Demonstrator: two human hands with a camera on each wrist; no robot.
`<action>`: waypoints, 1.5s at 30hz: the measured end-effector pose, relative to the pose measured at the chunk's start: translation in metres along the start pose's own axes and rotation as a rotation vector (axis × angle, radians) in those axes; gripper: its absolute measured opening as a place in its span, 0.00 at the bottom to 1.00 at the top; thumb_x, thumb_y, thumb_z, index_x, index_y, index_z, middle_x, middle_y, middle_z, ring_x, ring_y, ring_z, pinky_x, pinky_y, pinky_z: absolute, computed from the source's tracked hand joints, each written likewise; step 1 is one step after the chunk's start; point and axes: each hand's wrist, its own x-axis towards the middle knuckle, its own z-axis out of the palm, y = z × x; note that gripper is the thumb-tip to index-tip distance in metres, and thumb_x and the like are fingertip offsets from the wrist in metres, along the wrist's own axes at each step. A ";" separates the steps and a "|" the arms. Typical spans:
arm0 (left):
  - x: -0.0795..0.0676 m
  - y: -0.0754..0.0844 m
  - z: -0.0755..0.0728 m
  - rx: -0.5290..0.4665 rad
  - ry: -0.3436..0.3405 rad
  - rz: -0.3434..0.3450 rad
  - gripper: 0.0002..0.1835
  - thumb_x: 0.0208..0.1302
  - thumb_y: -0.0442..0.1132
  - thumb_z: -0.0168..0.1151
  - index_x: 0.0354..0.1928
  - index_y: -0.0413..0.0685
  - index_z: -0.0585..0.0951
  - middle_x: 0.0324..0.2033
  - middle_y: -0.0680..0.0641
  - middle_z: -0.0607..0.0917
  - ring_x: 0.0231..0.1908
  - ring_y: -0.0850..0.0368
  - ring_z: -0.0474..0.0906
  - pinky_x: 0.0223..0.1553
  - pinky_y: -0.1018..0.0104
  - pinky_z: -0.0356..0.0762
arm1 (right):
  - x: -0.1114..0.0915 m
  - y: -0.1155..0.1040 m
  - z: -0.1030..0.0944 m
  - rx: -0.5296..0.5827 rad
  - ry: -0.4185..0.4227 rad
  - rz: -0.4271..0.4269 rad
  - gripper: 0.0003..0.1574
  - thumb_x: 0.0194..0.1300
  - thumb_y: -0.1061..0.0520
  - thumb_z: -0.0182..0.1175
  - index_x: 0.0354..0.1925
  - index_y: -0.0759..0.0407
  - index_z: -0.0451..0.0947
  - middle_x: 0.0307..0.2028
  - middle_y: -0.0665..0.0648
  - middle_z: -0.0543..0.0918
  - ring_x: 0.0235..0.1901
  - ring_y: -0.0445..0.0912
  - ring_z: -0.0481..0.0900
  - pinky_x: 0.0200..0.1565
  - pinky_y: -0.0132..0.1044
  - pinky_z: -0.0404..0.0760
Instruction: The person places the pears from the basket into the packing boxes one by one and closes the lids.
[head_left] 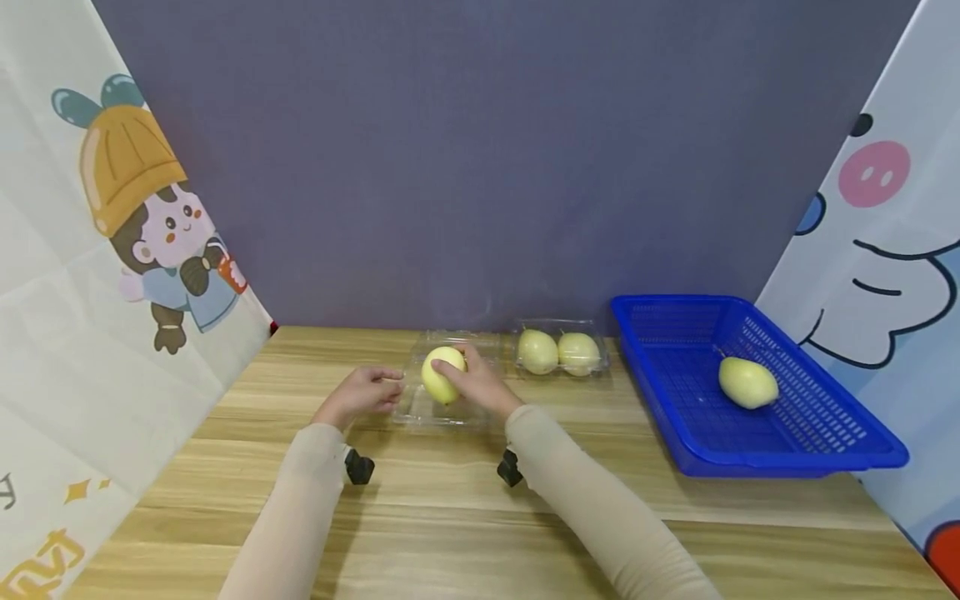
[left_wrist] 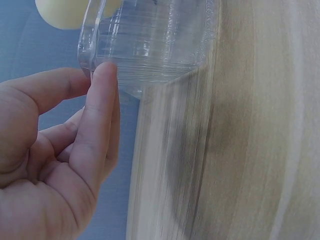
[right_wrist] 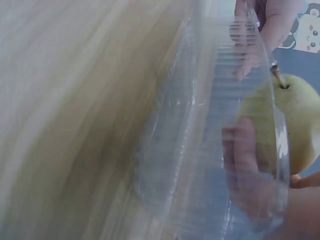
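Observation:
My right hand (head_left: 482,382) grips a pale yellow pear (head_left: 441,385) over a clear plastic container (head_left: 427,417) in the middle of the table's far part. In the right wrist view the pear (right_wrist: 302,120) shows its stem, and part of the holding hand is seen through the clear wall. At the container's left side, my left hand (head_left: 367,390) pinches the rim; the left wrist view has thumb and finger at the edge of the container wall (left_wrist: 150,50). The container's lid is hard to make out.
Right of the hands stands another clear container (head_left: 558,325) with two pears (head_left: 538,352) in it. A blue plastic basket (head_left: 660,408) with one pear (head_left: 747,383) inside is at the right. A grey panel (head_left: 450,167) closes off the wooden table's (head_left: 420,517) back.

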 end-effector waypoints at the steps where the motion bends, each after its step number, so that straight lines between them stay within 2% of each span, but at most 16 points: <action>1: 0.000 0.000 0.000 -0.002 0.003 -0.002 0.25 0.73 0.34 0.57 0.66 0.25 0.69 0.48 0.30 0.81 0.47 0.45 0.81 0.46 0.65 0.85 | 0.001 0.001 0.002 0.004 0.014 0.008 0.45 0.69 0.33 0.58 0.71 0.57 0.60 0.53 0.62 0.77 0.46 0.52 0.80 0.44 0.50 0.85; 4: 0.000 -0.001 0.000 -0.004 0.006 0.006 0.24 0.73 0.33 0.57 0.65 0.24 0.69 0.47 0.30 0.81 0.45 0.46 0.81 0.46 0.64 0.85 | 0.003 0.005 0.007 0.018 0.050 0.027 0.48 0.67 0.32 0.60 0.71 0.59 0.60 0.55 0.62 0.76 0.47 0.52 0.79 0.43 0.45 0.85; 9: 0.000 -0.001 0.000 -0.011 0.009 0.021 0.24 0.73 0.32 0.56 0.64 0.23 0.69 0.46 0.30 0.81 0.43 0.47 0.82 0.46 0.64 0.85 | 0.005 0.010 0.014 0.023 0.073 0.036 0.49 0.66 0.34 0.62 0.71 0.60 0.59 0.55 0.63 0.76 0.48 0.52 0.80 0.43 0.43 0.85; 17: -0.001 -0.001 0.002 -0.023 0.000 0.015 0.24 0.73 0.33 0.56 0.65 0.23 0.68 0.48 0.29 0.81 0.45 0.45 0.81 0.46 0.64 0.85 | 0.003 0.012 0.021 -0.046 0.106 0.029 0.48 0.64 0.34 0.65 0.69 0.60 0.62 0.52 0.63 0.79 0.45 0.52 0.80 0.42 0.42 0.83; 23: -0.002 -0.001 0.002 -0.024 -0.003 0.015 0.24 0.73 0.33 0.56 0.64 0.23 0.69 0.50 0.28 0.80 0.48 0.42 0.81 0.48 0.63 0.84 | 0.005 0.017 0.025 -0.078 0.093 0.033 0.48 0.62 0.33 0.66 0.67 0.59 0.63 0.49 0.61 0.79 0.41 0.50 0.80 0.37 0.40 0.83; 31: -0.002 0.000 0.002 -0.030 0.000 0.011 0.24 0.74 0.34 0.57 0.65 0.24 0.69 0.47 0.31 0.81 0.44 0.47 0.81 0.46 0.66 0.85 | 0.004 0.015 0.026 -0.142 0.094 0.005 0.47 0.63 0.36 0.66 0.66 0.63 0.65 0.50 0.62 0.80 0.45 0.51 0.80 0.43 0.42 0.82; 38: -0.002 0.000 0.001 -0.026 0.003 0.009 0.24 0.74 0.34 0.57 0.64 0.23 0.68 0.43 0.35 0.82 0.42 0.48 0.82 0.44 0.67 0.85 | 0.004 0.016 0.026 -0.146 0.106 0.032 0.44 0.66 0.36 0.64 0.67 0.61 0.64 0.52 0.65 0.82 0.47 0.53 0.82 0.45 0.43 0.84; 45: -0.003 0.001 0.001 -0.027 0.005 0.009 0.25 0.74 0.35 0.57 0.65 0.24 0.68 0.43 0.36 0.82 0.42 0.48 0.82 0.44 0.67 0.85 | 0.002 0.016 0.026 -0.126 0.068 0.037 0.42 0.67 0.37 0.64 0.65 0.63 0.66 0.50 0.63 0.80 0.42 0.51 0.82 0.40 0.40 0.85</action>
